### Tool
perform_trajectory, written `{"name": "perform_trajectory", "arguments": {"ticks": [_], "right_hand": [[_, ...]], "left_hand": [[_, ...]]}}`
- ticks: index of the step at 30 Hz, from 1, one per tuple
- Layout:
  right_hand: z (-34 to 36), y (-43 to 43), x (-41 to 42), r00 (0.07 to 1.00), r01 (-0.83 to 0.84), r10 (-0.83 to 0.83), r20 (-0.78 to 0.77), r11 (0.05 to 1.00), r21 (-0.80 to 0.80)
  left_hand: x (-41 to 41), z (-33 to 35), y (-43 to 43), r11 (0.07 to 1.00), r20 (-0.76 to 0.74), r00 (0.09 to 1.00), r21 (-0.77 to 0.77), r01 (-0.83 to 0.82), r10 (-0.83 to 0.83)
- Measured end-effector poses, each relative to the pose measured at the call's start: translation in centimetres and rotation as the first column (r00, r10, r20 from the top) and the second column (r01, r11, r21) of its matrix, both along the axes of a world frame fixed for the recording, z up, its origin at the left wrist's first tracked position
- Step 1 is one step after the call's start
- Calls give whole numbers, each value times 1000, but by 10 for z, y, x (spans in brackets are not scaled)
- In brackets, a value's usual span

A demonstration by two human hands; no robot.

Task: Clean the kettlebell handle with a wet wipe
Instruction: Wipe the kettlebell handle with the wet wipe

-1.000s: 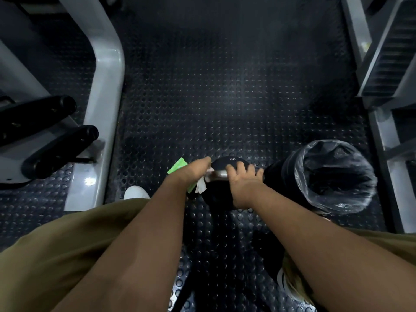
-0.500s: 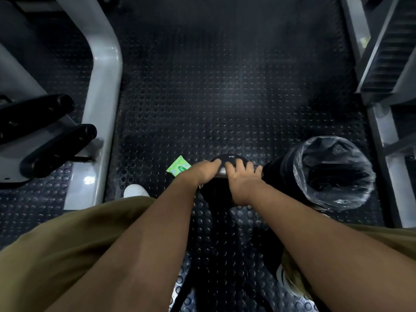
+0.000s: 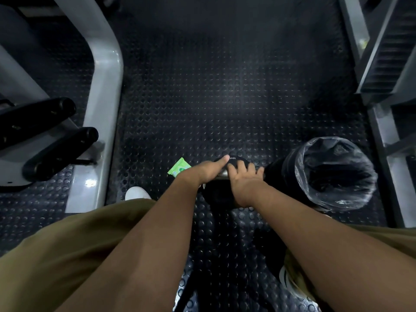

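Centre frame, our left hand (image 3: 208,171) and right hand (image 3: 246,184) both clamped on the kettlebell (image 3: 217,195) handle (image 3: 221,176), wipe pack (image 3: 179,170) left, bin (image 3: 335,173) right

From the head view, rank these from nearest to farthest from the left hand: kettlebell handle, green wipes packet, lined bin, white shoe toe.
1. kettlebell handle: under the left hand, in contact.
2. green wipes packet: on the floor just to its left.
3. white shoe toe: lower left, by the knee.
4. lined bin: far right, beyond the right hand.
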State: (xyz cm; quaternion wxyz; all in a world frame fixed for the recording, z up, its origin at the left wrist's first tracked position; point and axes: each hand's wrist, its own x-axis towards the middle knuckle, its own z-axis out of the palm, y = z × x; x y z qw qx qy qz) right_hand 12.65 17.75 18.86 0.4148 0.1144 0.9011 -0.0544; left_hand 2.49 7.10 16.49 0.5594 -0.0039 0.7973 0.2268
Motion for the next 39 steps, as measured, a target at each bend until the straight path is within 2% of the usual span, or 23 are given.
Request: {"name": "perform_trajectory", "arguments": {"ticks": [4, 8, 10, 13, 22, 27, 31, 34, 37, 39], "right_hand": [[0, 0, 1, 1000, 6, -7, -19, 1000, -16], [0, 1, 2, 1000, 2, -3, -28, 1000, -16], [1, 1, 2, 1000, 3, -4, -20, 1000, -15], [-2, 1, -1, 1000, 10, -10, -7, 1000, -7], [-1, 2, 1, 1000, 2, -2, -21, 1000, -3], [-2, 2, 0, 1000, 7, -7, -6, 1000, -8], [-5, 2, -4, 1000, 8, -8, 27, 1000, 5], [-3, 2, -3, 1000, -2, 2, 18, 1000, 8], [-5, 1, -1, 1000, 17, -17, -13, 1000, -11], [-5, 2, 2, 999, 14, -14, -37, 1000, -18]], "left_hand": [[11, 2, -8, 994, -15, 994, 36, -106, 107], [6, 8, -12, 999, -83, 997, 36, 9, -6], [-8, 15, -12, 995, -23, 995, -12, 100, -101], [-30, 33, -5, 980, 86, 976, 17, 199, -200], [-3, 9, 5, 976, -49, 976, -59, 208, -211], [-18, 4, -1, 985, -28, 985, -39, 168, -170], [-39, 40, 15, 964, 31, 964, -38, 265, -264], [-31, 42, 19, 954, 40, 957, -70, 291, -289], [-11, 20, 15, 969, -37, 970, -70, 237, -240], [-3, 6, 8, 990, -99, 986, -55, 128, -133]]}}
